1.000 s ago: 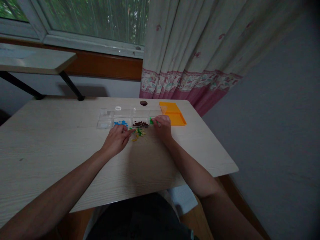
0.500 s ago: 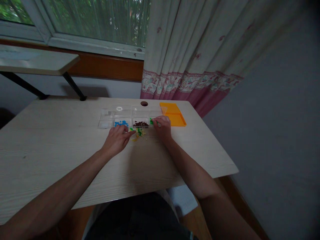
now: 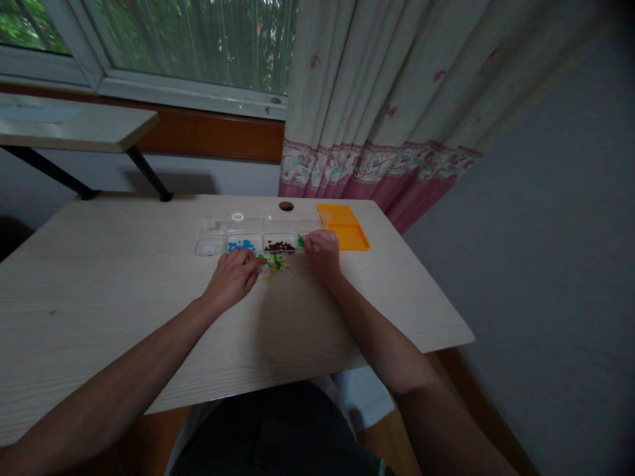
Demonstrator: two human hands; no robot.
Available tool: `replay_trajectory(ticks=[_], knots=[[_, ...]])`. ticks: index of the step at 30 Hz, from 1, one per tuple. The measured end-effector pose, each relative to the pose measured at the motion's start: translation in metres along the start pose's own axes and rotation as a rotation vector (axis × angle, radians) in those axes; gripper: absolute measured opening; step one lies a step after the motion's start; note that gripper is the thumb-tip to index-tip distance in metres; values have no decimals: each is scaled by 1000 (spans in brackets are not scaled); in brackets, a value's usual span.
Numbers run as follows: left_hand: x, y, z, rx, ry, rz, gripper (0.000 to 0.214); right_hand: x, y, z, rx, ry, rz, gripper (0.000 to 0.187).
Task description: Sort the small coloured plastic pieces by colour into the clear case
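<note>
A clear plastic compartment box [image 3: 208,248] lies on the desk with its see-through lid raised behind it. Blue pieces [image 3: 241,245] fill one compartment, dark brown pieces [image 3: 279,246] another, and green pieces [image 3: 300,240] show in the one at the right. A loose pile of small green and yellow pieces [image 3: 278,264] is in front of the box. My left hand [image 3: 233,274] is at the pile's left edge, thumb and index finger drawn together; what they hold is too small to see. My right hand [image 3: 322,252] pinches over the green compartment, its fingertips' contents hidden.
An orange tray [image 3: 350,228] sits behind and right of my right hand. The desk [image 3: 124,297] has a round cable hole [image 3: 286,206] at the back. A raised shelf [image 3: 74,125] stands back left; a curtain [image 3: 377,132] hangs behind the desk.
My left index finger has drawn back left from over the pile and is more curled. My right hand stays over the green compartment.
</note>
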State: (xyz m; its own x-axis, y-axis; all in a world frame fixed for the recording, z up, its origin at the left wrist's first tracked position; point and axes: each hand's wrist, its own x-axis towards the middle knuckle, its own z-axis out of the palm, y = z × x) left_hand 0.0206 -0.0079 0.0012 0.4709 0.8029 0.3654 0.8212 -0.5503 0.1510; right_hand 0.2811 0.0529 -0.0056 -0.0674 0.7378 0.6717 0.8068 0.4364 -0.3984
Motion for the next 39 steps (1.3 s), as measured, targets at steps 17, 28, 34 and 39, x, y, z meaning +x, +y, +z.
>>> replay_trajectory(ticks=[17, 28, 34, 39], knots=[[5, -3, 4, -118, 52, -81, 24, -4, -30, -9, -14, -73, -164, 18], [9, 4, 5, -828, 137, -342, 42, -24, -76, -3, 78, -164, -434, 17], [9, 6, 7, -941, 136, -379, 46, -25, -82, -6, 91, -154, -389, 14], [7, 7, 11, -951, 152, -395, 45, -27, -85, -10, 67, -133, -429, 14]])
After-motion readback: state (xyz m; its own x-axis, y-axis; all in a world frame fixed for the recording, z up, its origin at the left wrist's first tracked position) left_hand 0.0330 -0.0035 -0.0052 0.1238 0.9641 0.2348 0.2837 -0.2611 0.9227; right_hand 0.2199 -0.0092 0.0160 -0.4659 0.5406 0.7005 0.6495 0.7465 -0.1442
